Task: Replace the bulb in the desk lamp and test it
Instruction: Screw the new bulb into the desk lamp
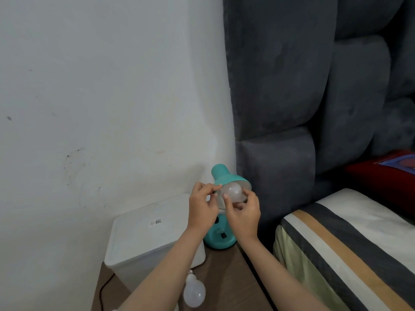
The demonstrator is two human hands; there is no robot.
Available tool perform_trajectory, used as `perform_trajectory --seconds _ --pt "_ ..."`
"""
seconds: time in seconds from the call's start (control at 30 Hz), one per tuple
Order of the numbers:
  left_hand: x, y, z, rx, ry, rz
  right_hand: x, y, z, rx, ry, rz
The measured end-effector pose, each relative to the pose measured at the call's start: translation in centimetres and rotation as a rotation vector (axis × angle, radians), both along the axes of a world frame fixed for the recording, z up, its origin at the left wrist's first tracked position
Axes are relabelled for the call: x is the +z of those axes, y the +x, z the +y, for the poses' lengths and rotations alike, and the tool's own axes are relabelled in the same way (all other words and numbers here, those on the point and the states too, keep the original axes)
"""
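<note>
A teal desk lamp stands on a wooden bedside table [226, 279]; its shade [226, 176] tilts toward me and its round base [219, 239] carries a black switch. A frosted white bulb [233, 192] sits in the mouth of the shade. My right hand [243, 215] wraps its fingers around this bulb from below and the right. My left hand [203, 205] pinches the left rim of the shade. A second white bulb [194, 292] lies loose on the table near the front, its screw cap pointing away from me.
A white lidded plastic box [146, 232] fills the table left of the lamp. A black cable [105, 286] runs down the table's left side. A grey padded headboard [292, 86] and a striped bed [350, 248] stand close on the right, a white wall behind.
</note>
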State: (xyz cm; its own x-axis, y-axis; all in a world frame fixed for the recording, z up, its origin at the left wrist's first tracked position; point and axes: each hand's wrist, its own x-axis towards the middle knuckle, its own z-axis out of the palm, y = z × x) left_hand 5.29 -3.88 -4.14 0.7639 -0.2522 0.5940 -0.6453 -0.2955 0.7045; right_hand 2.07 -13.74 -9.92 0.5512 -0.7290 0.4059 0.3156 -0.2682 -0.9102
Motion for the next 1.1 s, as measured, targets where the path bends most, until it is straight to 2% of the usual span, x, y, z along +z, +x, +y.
perform_trajectory --seconds 0.13,0.33,0.53,0.77,0.87,0.97,1.1 --pt "-0.1 0.0 -0.1 0.000 -0.002 0.003 -0.8 0.1 0.3 0.016 -0.170 -0.071" --pt "-0.1 0.1 -0.1 -0.002 -0.009 0.000 -0.1 0.0 -0.1 -0.014 -0.024 0.002" --pt "-0.2 0.2 -0.3 0.007 -0.009 0.001 -1.2 0.4 0.0 -0.025 -0.204 -0.028" --pt "-0.1 0.1 -0.2 0.001 0.002 -0.004 -1.0 0.4 0.5 -0.014 -0.057 0.007" --pt "-0.2 0.1 -0.1 0.010 -0.007 -0.012 -1.1 0.5 0.9 -0.025 -0.083 -0.061" --pt "-0.2 0.1 0.0 0.009 -0.010 -0.017 -1.5 0.7 0.6 -0.026 -0.113 -0.033" --pt "-0.1 0.0 0.0 -0.003 -0.010 -0.012 -1.3 0.8 0.5 -0.062 -0.017 0.005"
